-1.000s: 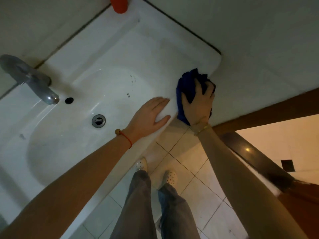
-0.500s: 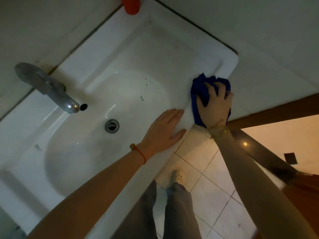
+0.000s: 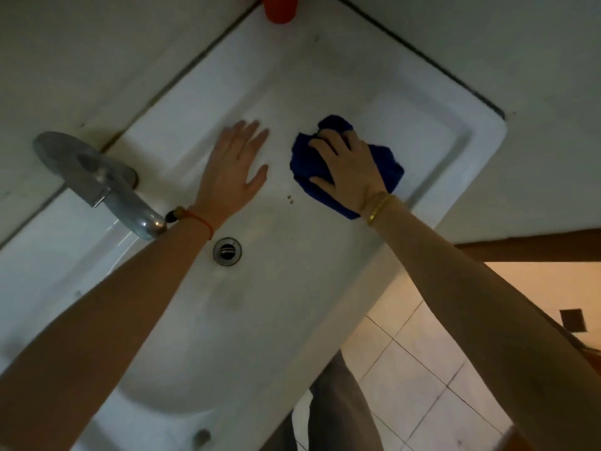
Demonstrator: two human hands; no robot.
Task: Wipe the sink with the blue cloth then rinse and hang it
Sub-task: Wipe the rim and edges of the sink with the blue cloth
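Observation:
The white sink fills the middle of the view, with its drain in the basin. A crumpled blue cloth lies on the basin's upper right slope. My right hand presses down on the blue cloth, fingers spread over it, a gold bracelet on the wrist. Left of the cloth, my left hand rests flat on the basin wall, fingers apart and holding nothing. A red string circles that wrist.
A metal tap juts over the basin from the left. A red object stands at the sink's far edge. Pale walls border the sink. Tiled floor and a dark wooden frame lie to the right. My trouser legs show below.
Both hands have moved from the sink's front rim up into the basin. The blue cloth went with my right hand, away from the right corner. The view has shifted closer over the sink.

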